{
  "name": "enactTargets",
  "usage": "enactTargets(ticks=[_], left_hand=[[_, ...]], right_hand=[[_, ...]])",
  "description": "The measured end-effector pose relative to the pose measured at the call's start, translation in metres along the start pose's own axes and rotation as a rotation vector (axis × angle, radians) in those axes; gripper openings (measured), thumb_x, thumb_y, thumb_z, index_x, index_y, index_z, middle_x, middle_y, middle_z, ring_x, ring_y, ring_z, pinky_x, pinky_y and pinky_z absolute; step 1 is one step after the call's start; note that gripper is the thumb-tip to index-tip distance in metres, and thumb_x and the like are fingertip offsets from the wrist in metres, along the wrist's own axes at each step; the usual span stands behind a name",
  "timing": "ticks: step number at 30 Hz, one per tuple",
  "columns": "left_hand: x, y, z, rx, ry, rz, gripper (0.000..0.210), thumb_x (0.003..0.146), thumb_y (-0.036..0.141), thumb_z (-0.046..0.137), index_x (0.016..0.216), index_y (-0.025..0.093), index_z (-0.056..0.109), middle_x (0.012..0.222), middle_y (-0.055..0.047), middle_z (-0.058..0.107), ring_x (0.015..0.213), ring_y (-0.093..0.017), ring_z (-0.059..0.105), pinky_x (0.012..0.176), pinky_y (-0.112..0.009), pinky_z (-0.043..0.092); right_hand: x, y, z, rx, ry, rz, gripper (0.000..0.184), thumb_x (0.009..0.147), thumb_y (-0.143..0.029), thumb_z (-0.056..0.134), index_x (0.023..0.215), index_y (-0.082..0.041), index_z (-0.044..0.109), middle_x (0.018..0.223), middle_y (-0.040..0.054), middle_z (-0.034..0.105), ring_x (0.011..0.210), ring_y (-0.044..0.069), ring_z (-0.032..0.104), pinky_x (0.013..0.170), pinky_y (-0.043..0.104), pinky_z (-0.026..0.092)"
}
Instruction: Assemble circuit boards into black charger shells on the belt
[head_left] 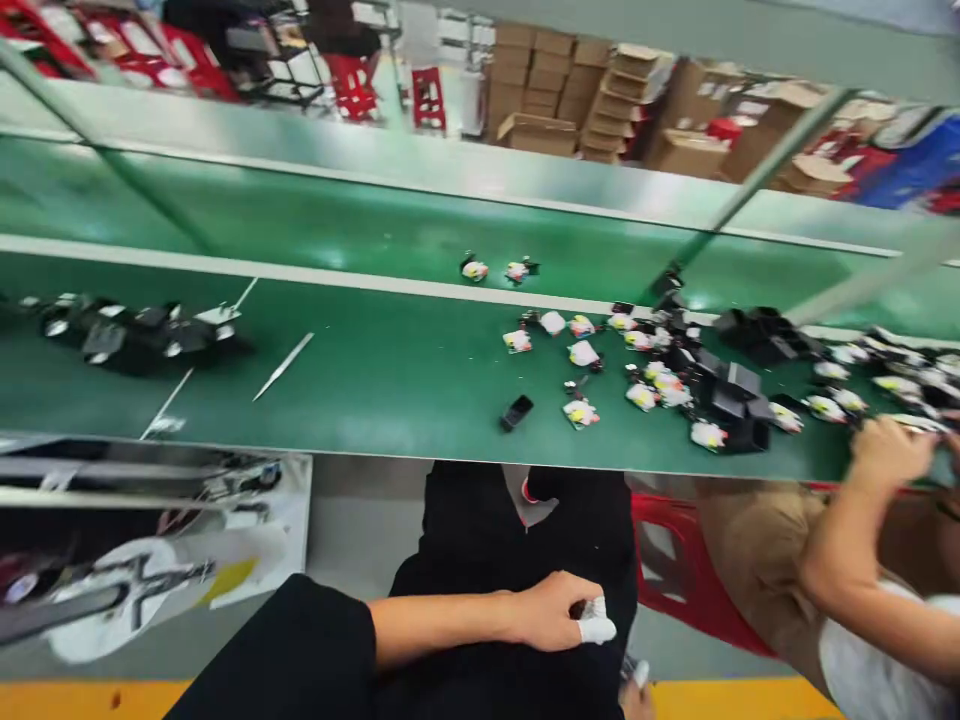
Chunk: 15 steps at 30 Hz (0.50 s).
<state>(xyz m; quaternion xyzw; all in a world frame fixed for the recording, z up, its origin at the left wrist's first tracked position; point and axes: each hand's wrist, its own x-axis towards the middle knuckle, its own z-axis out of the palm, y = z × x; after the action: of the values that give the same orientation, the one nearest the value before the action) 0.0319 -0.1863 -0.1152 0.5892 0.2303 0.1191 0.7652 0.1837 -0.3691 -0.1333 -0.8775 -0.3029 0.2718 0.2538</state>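
My left hand [559, 612] is above my lap, its fingers curled in and thumb and finger close together, with white coverings on the tips. Whether anything sits between them is hidden. At the bottom edge only a small, blurred part of my right hand [636, 695] shows, beside my thigh, with a white fingertip covering; its grip cannot be made out. Neither hand touches the green table [405, 390]. On it, ahead of my lap, lie a small black rectangular piece [517, 412] and a small white-and-yellow part with black bits [580, 413].
More such parts and black box-shaped housings [731, 395] crowd the right side. A row of black parts [135, 335] and a thin white strip [283, 366] lie left. At right, a co-worker's hand [892, 450] works over parts, near a red stool [690, 560].
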Motion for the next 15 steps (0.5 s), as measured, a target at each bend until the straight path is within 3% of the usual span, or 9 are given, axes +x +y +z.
enactTargets(ticks=[2,3,4,6,8,10,12,14,15], left_hand=[[-0.028,0.027,-0.033,0.062,0.112,0.161,0.033,0.093,0.045,0.08,0.079,0.022,0.061,0.076,0.001,0.06,0.066,-0.013,0.052,0.064,-0.029,0.042],[-0.04,0.043,-0.052,0.103,0.177,0.253,0.032,0.095,0.044,0.079,0.08,0.022,0.062,0.077,0.0,0.063,0.068,-0.014,0.055,0.065,-0.031,0.045],[-0.05,0.06,-0.071,0.162,0.263,0.354,0.032,0.095,0.044,0.08,0.079,0.023,0.062,0.077,-0.001,0.064,0.069,-0.015,0.057,0.069,-0.033,0.048],[-0.06,0.093,-0.112,0.27,0.572,0.484,0.024,0.094,0.04,0.082,0.089,0.024,0.065,0.085,-0.004,0.07,0.078,-0.02,0.066,0.081,-0.039,0.057],[-0.057,0.12,-0.153,0.364,0.841,0.507,0.042,0.089,0.041,0.09,0.119,0.024,0.067,0.113,-0.01,0.072,0.105,-0.027,0.072,0.097,-0.046,0.061],[-0.043,0.139,-0.188,0.458,0.859,0.449,0.081,0.084,0.044,0.095,0.151,0.023,0.054,0.144,-0.016,0.063,0.136,-0.034,0.064,0.114,-0.053,0.057],[-0.025,0.15,-0.211,0.556,0.764,0.38,0.103,0.082,0.046,0.097,0.165,0.023,0.041,0.156,-0.018,0.055,0.147,-0.038,0.055,0.123,-0.058,0.052],[-0.009,0.154,-0.223,0.678,0.681,0.319,0.092,0.086,0.042,0.093,0.163,0.025,0.046,0.154,-0.016,0.056,0.145,-0.039,0.055,0.123,-0.059,0.05],[-0.004,0.154,-0.226,0.744,0.654,0.296,0.077,0.09,0.038,0.089,0.157,0.025,0.053,0.149,-0.015,0.059,0.142,-0.038,0.056,0.121,-0.058,0.051]], right_hand=[[0.026,-0.007,-0.006,-0.126,0.119,0.004,0.078,0.107,-0.077,0.016,0.072,-0.037,0.073,0.059,0.0125,0.066,0.06,0.044,0.073,0.054,0.06,0.06],[0.041,-0.014,-0.007,-0.147,0.22,0.008,0.081,0.105,-0.076,0.011,0.075,-0.035,0.074,0.058,0.0137,0.065,0.06,0.047,0.073,0.054,0.064,0.059],[0.057,-0.025,-0.008,-0.144,0.316,0.001,0.079,0.104,-0.076,0.015,0.084,-0.032,0.077,0.064,0.0147,0.068,0.067,0.049,0.074,0.059,0.066,0.06],[0.085,-0.062,-0.007,-0.128,0.424,-0.074,0.07,0.103,-0.077,0.032,0.104,-0.025,0.079,0.091,0.0179,0.079,0.092,0.048,0.079,0.078,0.064,0.063],[0.109,-0.119,-0.006,-0.048,0.467,-0.324,0.055,0.104,-0.07,0.053,0.111,-0.021,0.078,0.111,0.0185,0.08,0.104,0.041,0.078,0.093,0.056,0.063],[0.128,-0.189,-0.005,-0.025,0.427,-0.613,0.046,0.104,-0.061,0.066,0.119,-0.019,0.076,0.118,0.0178,0.077,0.11,0.036,0.075,0.101,0.052,0.06],[0.149,-0.254,-0.003,-0.122,0.359,-0.735,0.065,0.101,-0.062,0.075,0.143,-0.014,0.067,0.131,0.0201,0.07,0.12,0.033,0.069,0.105,0.049,0.057],[0.171,-0.301,-0.001,-0.276,0.24,-0.7,0.093,0.097,-0.069,0.076,0.16,-0.005,0.052,0.141,0.0235,0.061,0.121,0.031,0.064,0.103,0.045,0.056],[0.181,-0.315,0.0,-0.31,0.195,-0.695,0.091,0.096,-0.07,0.077,0.156,-0.005,0.057,0.137,0.0215,0.062,0.119,0.029,0.063,0.104,0.044,0.054]])
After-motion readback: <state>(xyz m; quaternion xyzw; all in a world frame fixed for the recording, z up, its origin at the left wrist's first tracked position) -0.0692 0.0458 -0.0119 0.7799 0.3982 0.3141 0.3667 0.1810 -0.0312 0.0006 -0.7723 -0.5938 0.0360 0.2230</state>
